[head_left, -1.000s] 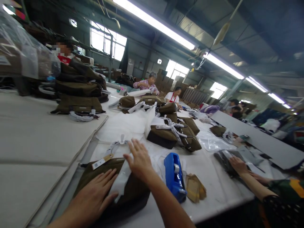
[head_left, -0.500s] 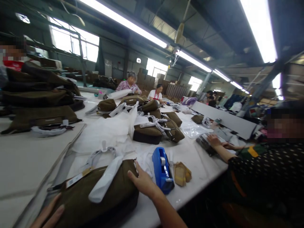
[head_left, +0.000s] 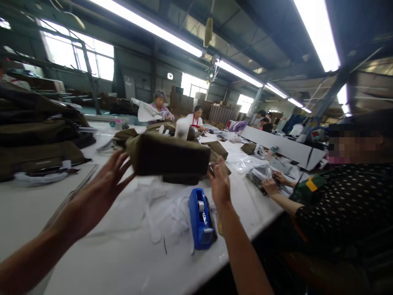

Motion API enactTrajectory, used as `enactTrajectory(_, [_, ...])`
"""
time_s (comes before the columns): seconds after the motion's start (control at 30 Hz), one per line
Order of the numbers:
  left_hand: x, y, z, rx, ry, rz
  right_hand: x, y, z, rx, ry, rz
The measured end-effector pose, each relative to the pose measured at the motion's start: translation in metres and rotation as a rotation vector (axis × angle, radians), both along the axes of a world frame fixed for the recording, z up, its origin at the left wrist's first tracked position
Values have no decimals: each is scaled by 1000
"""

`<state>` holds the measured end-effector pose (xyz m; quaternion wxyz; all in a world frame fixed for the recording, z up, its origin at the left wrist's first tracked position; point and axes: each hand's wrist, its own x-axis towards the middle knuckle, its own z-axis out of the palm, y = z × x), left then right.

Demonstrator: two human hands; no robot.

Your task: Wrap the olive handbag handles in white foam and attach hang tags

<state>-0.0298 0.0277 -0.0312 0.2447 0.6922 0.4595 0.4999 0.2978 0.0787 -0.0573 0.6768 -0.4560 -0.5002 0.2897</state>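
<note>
An olive-green bag (head_left: 175, 155) is up over the far part of the table, its dark flat underside turned toward me and slightly blurred. My left hand (head_left: 106, 184) is at its left end, fingers stretched along the edge. At the right end, my right hand (head_left: 220, 178) has its fingers curled against the corner. The bag is held between the two hands; its handles and top are mostly hidden. A blue tape dispenser (head_left: 201, 221) stands on the table just left of my right forearm.
More olive bags (head_left: 39, 135) are piled at the left, and others lie behind the raised one. White wrapping sheets (head_left: 166, 209) cover part of the table (head_left: 123, 262). A co-worker (head_left: 346, 196) at the right handles a plastic-wrapped item (head_left: 259, 176). Two people sit across the table.
The bag has been lifted off the near table and carried forward, its underside now facing me. Both hands moved away from me with it. The view has shifted slightly right.
</note>
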Motion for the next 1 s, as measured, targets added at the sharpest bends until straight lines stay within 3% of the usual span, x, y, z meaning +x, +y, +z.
enactTrajectory(0.03, [15, 11, 5, 0, -49, -72, 8, 12, 8, 92, -106, -157])
enactTrajectory(0.07, [29, 20, 5, -14, -14, -116, 13, 19, 11, 116, -131, -199])
enactTrajectory(0.13, [47, 30, -10, -35, 57, -162, 14, 19, 1, 92, -183, -182])
enactTrajectory(0.23, [41, 25, -62, -160, 302, -316, 1, -9, -44, -71, -342, 25])
enactTrajectory(0.3, [22, 17, -99, -308, 296, -297, -11, -31, -76, -215, -393, 192])
enactTrajectory(0.37, [0, 11, -127, -388, 270, -250, -23, -46, -95, -279, -421, 353])
enactTrajectory(0.43, [-18, 8, -142, -435, 242, -222, -36, -53, -96, -291, -468, 519])
enactTrajectory(0.53, [-32, 10, -157, -489, 192, -213, -61, -48, -75, -265, -577, 726])
enactTrajectory(0.63, [-37, 14, -179, -516, 145, -194, -94, -21, -53, -186, -658, 820])
enactTrajectory(0.7, [-40, 14, -199, -517, 111, -175, -120, 9, -48, -105, -693, 821])
enactTrajectory(0.83, [-47, 11, -232, -505, 31, -149, -163, 88, -62, -11, -761, 659])
enactTrajectory(1.0, [-58, 14, -245, -552, -90, -156, -196, 172, -86, -40, -886, 447])
